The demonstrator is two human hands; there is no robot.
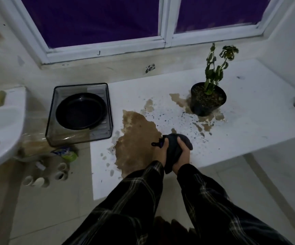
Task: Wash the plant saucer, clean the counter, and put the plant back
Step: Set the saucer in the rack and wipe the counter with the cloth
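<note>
Gripping a dark cloth [176, 147] between them, the left hand [162, 152] and right hand [181, 157] bunch it at the near edge of the white counter [249, 121], beside a brown puddle [136, 138]. Far right stands the potted plant [207, 99]; the black saucer [81, 111] lies in a wire tray [52, 121], left.
</note>
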